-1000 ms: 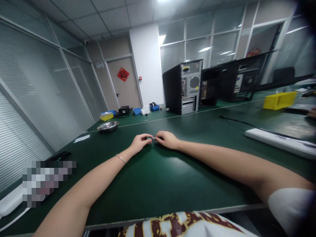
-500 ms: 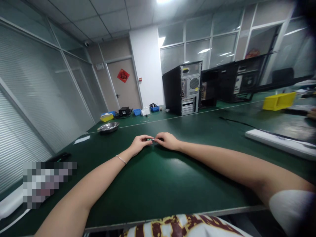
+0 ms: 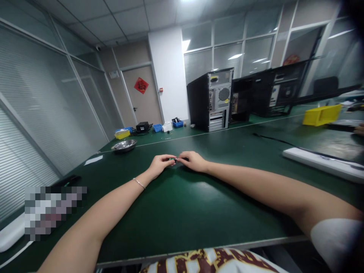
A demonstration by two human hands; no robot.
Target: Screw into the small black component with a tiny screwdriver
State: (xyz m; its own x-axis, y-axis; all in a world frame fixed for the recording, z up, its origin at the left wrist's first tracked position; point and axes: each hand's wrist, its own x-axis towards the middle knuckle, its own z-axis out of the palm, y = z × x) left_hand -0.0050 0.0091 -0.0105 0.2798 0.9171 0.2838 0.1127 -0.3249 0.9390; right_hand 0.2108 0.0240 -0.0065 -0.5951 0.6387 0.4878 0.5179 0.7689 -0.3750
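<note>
Over the middle of the green table [image 3: 170,212], my left hand [image 3: 160,165] pinches a small green and dark piece [image 3: 172,160] between thumb and fingers. My right hand [image 3: 193,161] meets it from the other side, its thumb and forefinger pressed together at the piece's right end. The piece is tiny and partly covered by fingertips, so its kind cannot be made out. Whether my right fingers hold a separate part is hidden.
Behind my hands stand a black computer tower [image 3: 212,100] and a metal bowl [image 3: 124,145]. On the right are a yellow bin [image 3: 321,115] and a white power strip [image 3: 321,163]; a person's hand [image 3: 359,129] shows at the right edge. Small blue trays [image 3: 178,124] sit at the back.
</note>
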